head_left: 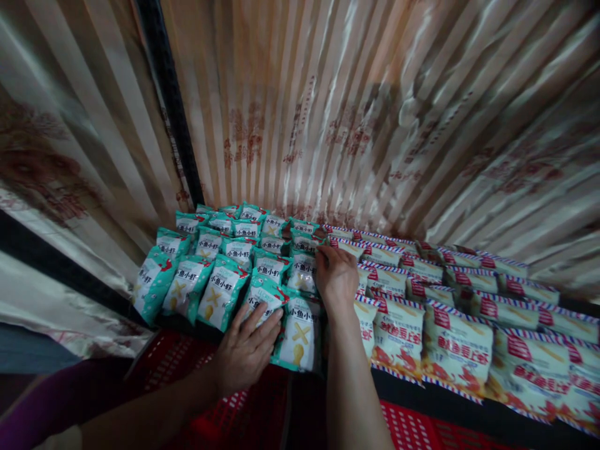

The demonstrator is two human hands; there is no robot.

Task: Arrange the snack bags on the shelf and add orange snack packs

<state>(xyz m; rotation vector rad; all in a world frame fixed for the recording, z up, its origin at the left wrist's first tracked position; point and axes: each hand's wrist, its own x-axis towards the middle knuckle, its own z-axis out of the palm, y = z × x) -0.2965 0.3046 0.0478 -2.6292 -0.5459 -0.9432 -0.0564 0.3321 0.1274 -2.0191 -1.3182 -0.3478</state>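
Several teal snack packets (220, 294) stand in rows on the left of a shelf. Beside them, on the right, are rows of red, white and blue snack packets (457, 347). My left hand (246, 350) lies flat with fingers spread on the front teal packets (297, 334). My right hand (335, 275) reaches further back, its fingers curled on the top edge of a packet where the teal and red rows meet; what the fingertips pinch is hard to see.
A red plastic crate (255, 412) sits below the shelf in front of me. Striped, shiny curtain fabric (356, 112) hangs close behind the packets, with a dark vertical bar (169, 94) at the left.
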